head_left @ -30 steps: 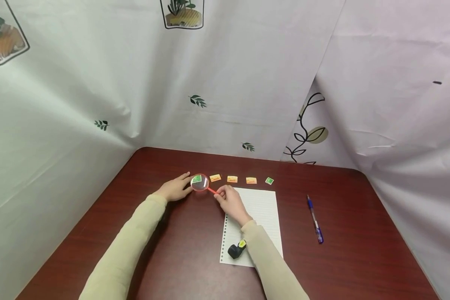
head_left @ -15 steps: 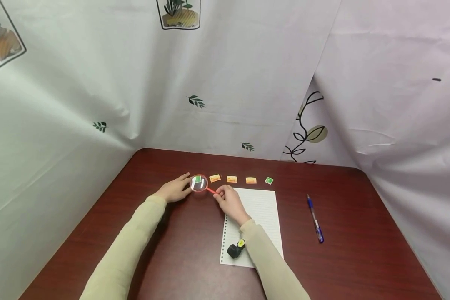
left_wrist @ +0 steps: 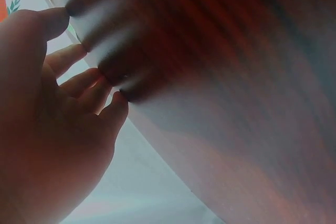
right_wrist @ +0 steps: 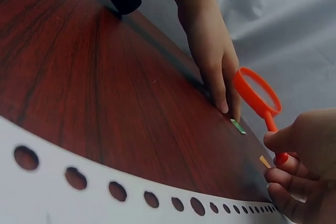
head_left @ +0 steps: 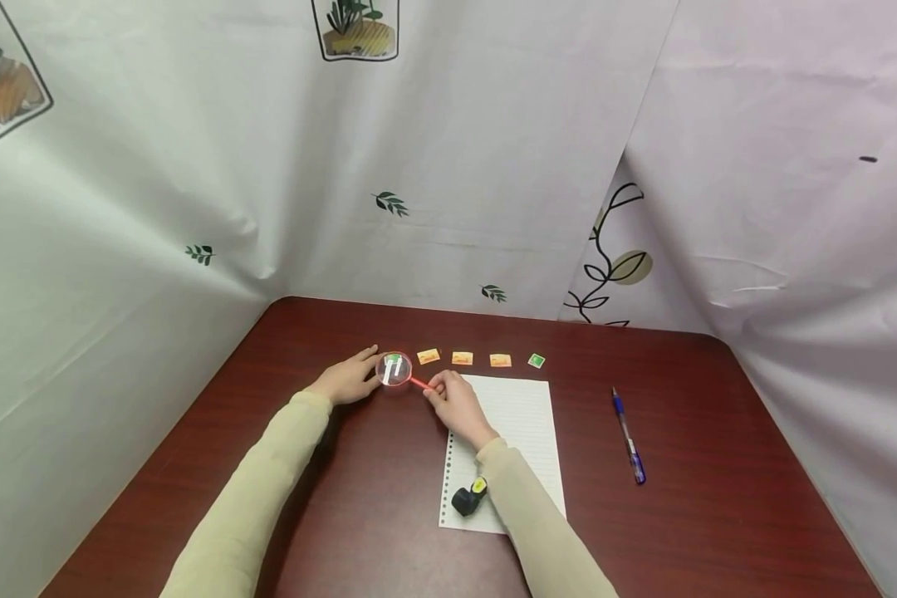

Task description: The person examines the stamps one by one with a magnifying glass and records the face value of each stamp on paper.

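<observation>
My right hand (head_left: pixel 459 405) pinches the handle of a red magnifying glass (right_wrist: pixel 270 121) between thumb and fingers. The round lens is held above the table, over a small green stamp (right_wrist: pixel 238 126) that shows near the top of the lens in the head view. My left hand (head_left: pixel 345 379) rests on the tabletop just left of that stamp, fingers loosely extended. In the left wrist view, its fingertips (left_wrist: pixel 124 96) touch the dark wood. A row of three small orange stamps (head_left: pixel 462 358) runs rightward from the lens, ending in another green stamp (head_left: pixel 536 360).
A lined, hole-punched sheet of paper (head_left: pixel 519 415) lies under my right forearm. Farther right is a blue pen (head_left: pixel 628 436). A black wrist camera (head_left: pixel 467 499) sits at my right sleeve. Patterned white cloth (head_left: pixel 448 166) hangs behind and beside the reddish-brown table (head_left: pixel 718 465).
My right hand has drawn the magnifying glass slightly toward me and left, so the green stamp has shifted toward the lens's upper edge. The left hand has stayed in place.
</observation>
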Demonstrator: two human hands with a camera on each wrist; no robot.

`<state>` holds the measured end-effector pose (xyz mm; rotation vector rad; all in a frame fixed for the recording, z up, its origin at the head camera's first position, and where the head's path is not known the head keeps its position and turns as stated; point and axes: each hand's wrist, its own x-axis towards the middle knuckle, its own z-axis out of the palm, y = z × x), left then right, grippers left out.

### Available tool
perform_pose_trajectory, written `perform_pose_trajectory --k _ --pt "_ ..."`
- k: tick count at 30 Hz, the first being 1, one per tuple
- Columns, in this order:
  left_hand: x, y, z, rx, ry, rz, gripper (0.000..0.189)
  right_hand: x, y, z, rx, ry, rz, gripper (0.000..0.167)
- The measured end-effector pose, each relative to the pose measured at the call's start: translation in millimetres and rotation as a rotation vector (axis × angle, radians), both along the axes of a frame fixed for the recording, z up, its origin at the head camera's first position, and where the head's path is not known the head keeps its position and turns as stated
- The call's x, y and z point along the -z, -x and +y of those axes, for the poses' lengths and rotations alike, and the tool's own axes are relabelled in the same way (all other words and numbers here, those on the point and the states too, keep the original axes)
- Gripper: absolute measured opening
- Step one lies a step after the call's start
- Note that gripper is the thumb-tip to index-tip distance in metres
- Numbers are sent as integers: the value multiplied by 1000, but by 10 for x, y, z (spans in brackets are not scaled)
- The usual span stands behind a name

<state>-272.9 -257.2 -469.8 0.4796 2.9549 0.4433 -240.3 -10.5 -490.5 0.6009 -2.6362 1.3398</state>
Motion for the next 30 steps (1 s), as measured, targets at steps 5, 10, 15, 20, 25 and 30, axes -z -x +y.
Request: perform_pose_trajectory --k 5,10,15,20,25,30 --pt "10 18 15 7 3 -1 56 -7 -24 -13 8 9 12 9" --pt "1 14 21 8 -1 -5 56 -42 -30 -18 18 -8 -50 10" --pt "-32 0 32 4 -4 -18 57 -101 -12 48 31 25 -60 10" --pt "-52 -5 37 9 7 -23 57 -162 19 195 70 91 -64 10" --pt "-44 -17 28 0 0 -38 57 -226 50 395 119 131 -31 13" --pt "-11 -25 41 -2 -2 -51 57 -292 82 640 170 147 -23 13"
